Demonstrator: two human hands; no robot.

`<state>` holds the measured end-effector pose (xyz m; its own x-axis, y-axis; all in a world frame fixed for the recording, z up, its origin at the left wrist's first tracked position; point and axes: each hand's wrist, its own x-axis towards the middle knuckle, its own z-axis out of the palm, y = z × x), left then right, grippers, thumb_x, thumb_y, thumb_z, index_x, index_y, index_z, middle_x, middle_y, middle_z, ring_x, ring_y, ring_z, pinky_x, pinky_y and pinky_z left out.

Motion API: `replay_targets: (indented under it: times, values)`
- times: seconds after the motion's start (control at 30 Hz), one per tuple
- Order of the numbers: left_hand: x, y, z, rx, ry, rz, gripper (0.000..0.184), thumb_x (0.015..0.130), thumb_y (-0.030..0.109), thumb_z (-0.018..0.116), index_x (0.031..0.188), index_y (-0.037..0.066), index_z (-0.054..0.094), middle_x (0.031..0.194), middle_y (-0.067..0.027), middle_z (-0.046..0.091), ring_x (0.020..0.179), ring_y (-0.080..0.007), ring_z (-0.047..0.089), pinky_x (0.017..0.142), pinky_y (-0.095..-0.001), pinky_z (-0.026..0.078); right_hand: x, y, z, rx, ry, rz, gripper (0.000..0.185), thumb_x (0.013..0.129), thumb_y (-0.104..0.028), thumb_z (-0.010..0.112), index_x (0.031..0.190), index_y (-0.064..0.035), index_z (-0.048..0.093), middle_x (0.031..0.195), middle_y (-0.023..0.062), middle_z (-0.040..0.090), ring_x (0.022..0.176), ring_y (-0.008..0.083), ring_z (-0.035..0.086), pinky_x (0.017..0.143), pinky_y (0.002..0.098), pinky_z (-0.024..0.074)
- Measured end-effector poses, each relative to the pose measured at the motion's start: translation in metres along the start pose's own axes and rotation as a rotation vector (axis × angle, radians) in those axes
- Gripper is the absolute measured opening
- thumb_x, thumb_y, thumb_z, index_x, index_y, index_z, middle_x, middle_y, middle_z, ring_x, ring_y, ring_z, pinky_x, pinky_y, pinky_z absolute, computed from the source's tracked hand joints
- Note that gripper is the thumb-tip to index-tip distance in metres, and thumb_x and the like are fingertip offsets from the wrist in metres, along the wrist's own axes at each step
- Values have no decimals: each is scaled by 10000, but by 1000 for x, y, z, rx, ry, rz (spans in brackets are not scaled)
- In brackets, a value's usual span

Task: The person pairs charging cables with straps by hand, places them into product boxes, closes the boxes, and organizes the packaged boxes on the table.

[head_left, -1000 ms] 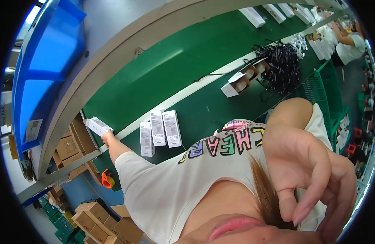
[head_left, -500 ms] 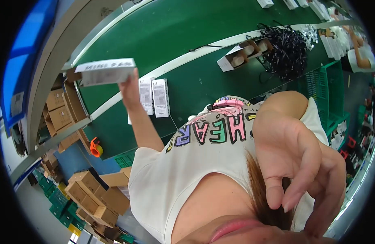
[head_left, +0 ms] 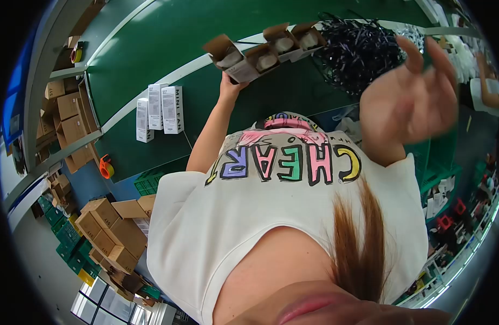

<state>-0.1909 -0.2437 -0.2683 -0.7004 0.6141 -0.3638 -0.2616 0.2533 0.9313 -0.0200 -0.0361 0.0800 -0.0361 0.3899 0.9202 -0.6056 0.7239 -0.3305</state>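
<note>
Inside open boxes, whitish objects

Three closed white boxes, four open boxes, two tape dispensers and one black tangled heap are showing.

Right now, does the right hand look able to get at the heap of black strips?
Probably yes: the right hand looks empty and is raised near the black strips, with nothing visible blocking the way, though its blur leaves depth uncertain.
</note>
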Motion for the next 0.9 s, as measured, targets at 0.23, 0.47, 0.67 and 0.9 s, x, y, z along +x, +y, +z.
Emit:
replay_targets:
  times: [0.23,0.47,0.67,0.9]
  values:
    - [-2,3,9,240,173,38,718,651,-11,759,1297,31,447,1231,-164,571,1128,-328,560,984,-379,446,-132,147,-157,-423,-644,1179,281,867,-41,548,1141,-55,611,1040,58,675,863,173,629,840,251,465]
    - [-31,-16,15,440,330,-192,683,664,-6,771,1279,1,476,1241,-182,571,1107,-328,575,987,-386,449,-219,169,-169,-404,-1340,697,345,738,-46,615,1082,-49,602,1057,86,646,856,299,616,761,339,501]
    - [-58,-7,43,196,374,-200,650,693,48,798,1267,0,498,1264,-178,565,1091,-297,589,930,-366,486,-209,115,-157,-31,-1529,705,477,765,-19,617,1227,-94,529,1159,104,589,718,298,625,626,362,501]
    - [-51,-22,40,409,387,35,707,650,134,840,1271,52,511,1245,-165,578,1086,-326,600,918,-387,491,-231,102,-96,-46,-1447,228,615,830,-65,588,1400,-64,358,1487,174,307,1069,316,584,787,332,526]
